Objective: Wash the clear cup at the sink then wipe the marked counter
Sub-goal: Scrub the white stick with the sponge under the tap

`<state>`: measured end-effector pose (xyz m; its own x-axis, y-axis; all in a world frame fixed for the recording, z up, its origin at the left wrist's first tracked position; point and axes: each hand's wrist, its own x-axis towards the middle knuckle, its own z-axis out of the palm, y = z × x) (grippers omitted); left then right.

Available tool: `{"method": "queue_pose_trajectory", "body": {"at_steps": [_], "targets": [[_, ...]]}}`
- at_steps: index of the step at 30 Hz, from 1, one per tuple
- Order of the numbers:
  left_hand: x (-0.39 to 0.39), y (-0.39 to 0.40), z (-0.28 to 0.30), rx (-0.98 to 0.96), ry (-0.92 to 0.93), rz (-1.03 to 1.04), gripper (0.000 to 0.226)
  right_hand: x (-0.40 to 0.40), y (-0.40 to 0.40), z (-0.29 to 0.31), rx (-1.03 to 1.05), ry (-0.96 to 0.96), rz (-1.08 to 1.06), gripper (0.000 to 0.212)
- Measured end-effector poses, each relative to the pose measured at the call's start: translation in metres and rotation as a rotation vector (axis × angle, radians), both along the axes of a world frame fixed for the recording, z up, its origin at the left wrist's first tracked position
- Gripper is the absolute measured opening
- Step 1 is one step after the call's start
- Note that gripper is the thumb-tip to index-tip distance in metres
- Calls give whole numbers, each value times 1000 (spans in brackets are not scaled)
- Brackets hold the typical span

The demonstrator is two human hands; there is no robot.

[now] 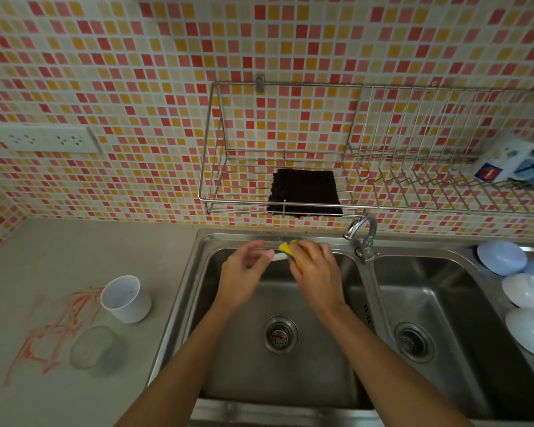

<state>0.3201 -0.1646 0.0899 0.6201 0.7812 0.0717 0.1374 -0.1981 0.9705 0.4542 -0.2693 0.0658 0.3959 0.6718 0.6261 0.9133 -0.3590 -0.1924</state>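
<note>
- Left hand [244, 269] holds the clear cup [261, 257] over the left sink [198, 303] basin; right hand [313, 269] grips a yellow sponge [287, 248] at its mouth
- White cup [125, 298] and clear lid [94, 346] stand on the surface [43, 266] beside red marks [59, 322]; black cloth [304, 192] lies in the wire rack [216, 180]

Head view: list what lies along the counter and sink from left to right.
Red marks → white cup → left hand → sponge → right hand → tap → right basin drain → white bowls.

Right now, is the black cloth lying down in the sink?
No, the black cloth lies on the wire rack on the wall, above the sink.
</note>
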Motion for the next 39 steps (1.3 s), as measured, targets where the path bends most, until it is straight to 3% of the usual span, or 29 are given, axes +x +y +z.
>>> {"method": "queue_pose_trajectory", "body": {"at_steps": [7,12,17,20,24,27,29,32,36,39], "targets": [[6,2,7,-237,43,-87,19,6,0,4,13,-14,-16,33],[11,7,-2,-54,40,-28,8,-27,2,3,4,109,71,41],[10,0,-6,-25,3,54,13,-12,-1,0,104,425,-171,42],[7,5,-8,1,9,85,13,-24,-6,-5,81,363,-120,42],[6,5,-6,132,82,94,18,-20,-11,-4,139,468,-181,43],[12,-4,0,252,97,57,17,-40,-3,-3,68,345,-20,48],[15,-6,2,260,93,71,17,-37,-2,-4,61,311,-3,47],[15,-7,2,249,102,111,21,-24,0,2,96,465,-161,44],[13,-6,3,228,72,85,18,-39,0,0,61,319,28,46],[13,-10,2,195,81,128,20,-25,-4,-3,109,504,-159,43]]}}
